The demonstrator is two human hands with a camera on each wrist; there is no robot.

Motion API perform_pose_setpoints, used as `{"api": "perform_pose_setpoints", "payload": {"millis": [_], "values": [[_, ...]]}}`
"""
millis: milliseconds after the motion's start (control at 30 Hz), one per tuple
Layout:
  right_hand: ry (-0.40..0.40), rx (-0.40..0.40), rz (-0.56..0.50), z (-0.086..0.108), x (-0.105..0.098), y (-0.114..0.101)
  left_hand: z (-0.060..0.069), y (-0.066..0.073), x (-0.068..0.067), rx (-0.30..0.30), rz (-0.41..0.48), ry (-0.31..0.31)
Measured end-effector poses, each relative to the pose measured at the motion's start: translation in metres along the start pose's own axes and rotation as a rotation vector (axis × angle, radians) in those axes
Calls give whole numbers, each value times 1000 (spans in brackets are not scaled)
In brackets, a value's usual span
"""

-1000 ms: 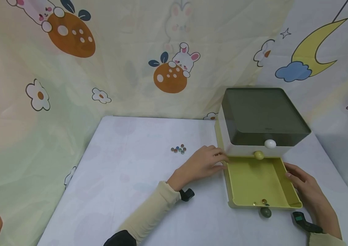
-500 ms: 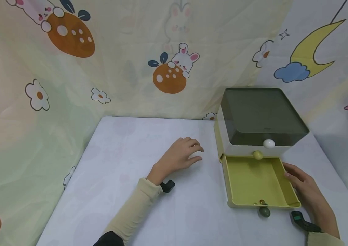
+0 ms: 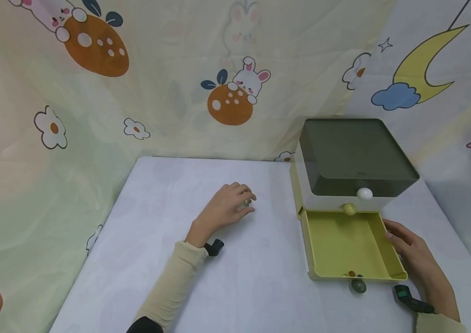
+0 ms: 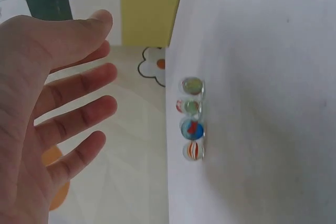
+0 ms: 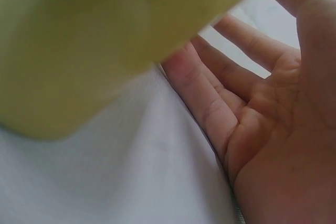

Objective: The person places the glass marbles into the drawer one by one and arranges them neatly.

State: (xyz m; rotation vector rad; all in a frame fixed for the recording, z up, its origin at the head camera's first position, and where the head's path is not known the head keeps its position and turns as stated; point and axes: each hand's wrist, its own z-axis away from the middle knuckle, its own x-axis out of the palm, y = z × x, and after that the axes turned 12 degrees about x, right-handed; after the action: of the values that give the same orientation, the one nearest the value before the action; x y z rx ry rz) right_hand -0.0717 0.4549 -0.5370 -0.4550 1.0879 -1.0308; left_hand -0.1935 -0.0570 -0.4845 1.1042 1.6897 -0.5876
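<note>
Above the white table my left hand [image 3: 223,208] hovers, palm down and fingers spread, partly covering small glass marbles [image 3: 246,203]. The left wrist view shows these marbles [image 4: 192,129] in a row on the cloth, apart from the left hand [image 4: 63,98], which holds nothing. My right hand [image 3: 416,259] holds the right wall of the pulled-out yellow-green drawer [image 3: 343,243], thumb at the rim. In the right wrist view the right hand [image 5: 247,98] has its fingertips against the drawer [image 5: 79,61]. A few marbles [image 3: 351,274] lie at the drawer's front wall.
Behind the drawer stands the cabinet [image 3: 360,148] with a dark translucent top, a white knob [image 3: 364,194] and a yellow knob [image 3: 350,209]. A dark green knob [image 3: 358,286] is on the open drawer's front. Printed cloth hangs behind the table [image 3: 169,199].
My left hand has moved left from the drawer's back left corner to above the marbles on the table. The right hand stays at the drawer. The marbles in the drawer have shifted slightly.
</note>
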Motion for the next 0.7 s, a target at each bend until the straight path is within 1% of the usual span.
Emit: {"api": "perform_pose_setpoints", "payload": {"millis": [200, 300, 367, 467, 600, 700], "values": [[17, 4, 15, -1, 1, 0, 7, -10, -2, -46, -9, -21], [19, 10, 19, -1, 1, 0, 10, -14, -2, -69, -8, -21], [14, 16, 22, -1, 0, 0, 11, -17, -2, -82, -15, -32], [5, 23, 19, -1, -1, 0, 13, -21, -1, -116, -32, -68], [-9, 16, -2, -1, -2, -1, 16, -25, 2, -185, -33, -127], [-9, 7, -8, -1, -1, 0, 19, -27, 4, -221, -24, -144]]}}
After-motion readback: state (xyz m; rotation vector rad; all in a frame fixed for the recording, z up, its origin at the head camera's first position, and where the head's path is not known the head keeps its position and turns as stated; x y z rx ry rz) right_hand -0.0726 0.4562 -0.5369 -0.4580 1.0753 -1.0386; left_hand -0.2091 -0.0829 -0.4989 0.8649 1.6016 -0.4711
